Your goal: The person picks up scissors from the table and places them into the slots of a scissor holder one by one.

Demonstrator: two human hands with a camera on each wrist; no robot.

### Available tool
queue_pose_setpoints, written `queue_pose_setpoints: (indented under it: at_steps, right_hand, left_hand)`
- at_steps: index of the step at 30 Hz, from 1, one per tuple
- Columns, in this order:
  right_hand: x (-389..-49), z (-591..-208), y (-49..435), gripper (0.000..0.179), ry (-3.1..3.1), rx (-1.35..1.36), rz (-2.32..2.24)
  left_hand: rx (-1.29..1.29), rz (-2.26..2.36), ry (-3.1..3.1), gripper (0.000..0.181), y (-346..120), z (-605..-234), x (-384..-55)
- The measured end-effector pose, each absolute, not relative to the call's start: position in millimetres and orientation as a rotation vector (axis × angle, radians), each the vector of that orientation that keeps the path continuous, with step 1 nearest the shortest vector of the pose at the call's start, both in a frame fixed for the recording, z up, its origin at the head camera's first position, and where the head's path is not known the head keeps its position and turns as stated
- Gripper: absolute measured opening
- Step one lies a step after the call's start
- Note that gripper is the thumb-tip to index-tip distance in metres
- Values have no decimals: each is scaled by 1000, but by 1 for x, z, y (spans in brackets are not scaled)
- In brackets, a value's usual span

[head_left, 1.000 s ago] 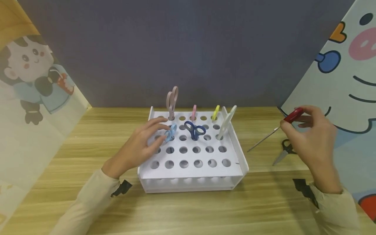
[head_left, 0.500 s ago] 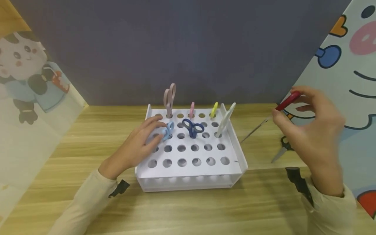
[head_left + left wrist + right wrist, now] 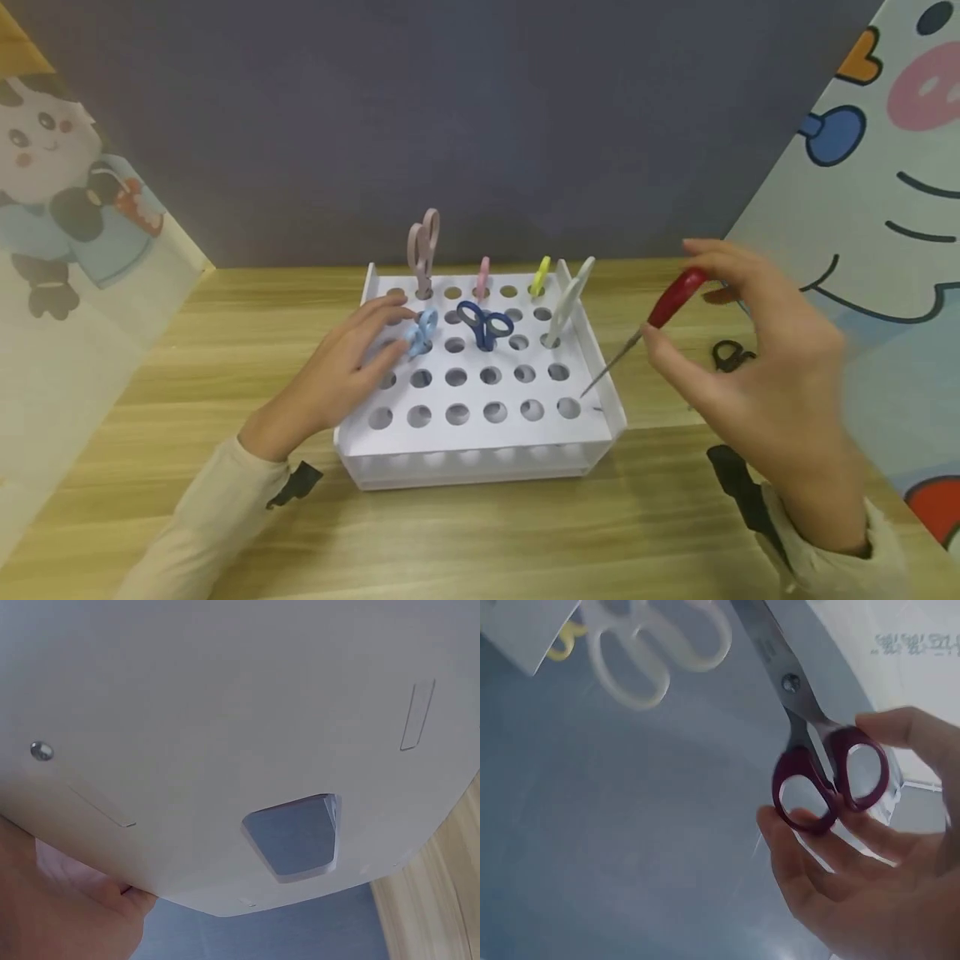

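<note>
My right hand (image 3: 757,375) pinches a pair of scissors with dark red handles (image 3: 802,776), thumb on one loop and fingertips at the other. Their blades slant down to the left, tip overlapping the front right hole of the white rack (image 3: 480,433) in the head view. Over the rack's left side lies my left hand (image 3: 330,367), fingers spread and loosely bent, with thumb and index tips right at the light-blue scissors (image 3: 422,332). The left wrist view shows mostly the rack's side panel (image 3: 225,735), with part of the hand at its edge.
Also standing in the rack are navy scissors (image 3: 485,325), white scissors (image 3: 567,304), mauve scissors (image 3: 423,250), and pink (image 3: 483,275) and yellow (image 3: 540,277) handles at the back. Black-handled scissors (image 3: 731,357) lie on the table right of the rack, partly hidden.
My right hand has carried the red-handled scissors left and toward the rack, bringing the blade tip over its front right corner. My left hand keeps its place on the rack; the view shifts slightly.
</note>
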State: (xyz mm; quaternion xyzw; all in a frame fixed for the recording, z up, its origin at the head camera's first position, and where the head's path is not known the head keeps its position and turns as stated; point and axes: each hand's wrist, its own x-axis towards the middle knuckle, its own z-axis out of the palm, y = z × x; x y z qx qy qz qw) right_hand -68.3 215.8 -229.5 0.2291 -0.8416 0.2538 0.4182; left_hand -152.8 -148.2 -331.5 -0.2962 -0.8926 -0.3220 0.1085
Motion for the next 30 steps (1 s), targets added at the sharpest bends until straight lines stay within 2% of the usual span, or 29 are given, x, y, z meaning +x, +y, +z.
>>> queue_pose_setpoints:
  at_steps: [11, 30]
  right_hand:
    - [-68, -246, 196, 54, -2404, 824, 528]
    - [-72, -260, 187, 48, -2537, 924, 398]
  left_hand:
    - [-893, -953, -2592, 39, -149, -330, -151]
    - [-884, -990, -2588, 36, -149, -332, -154]
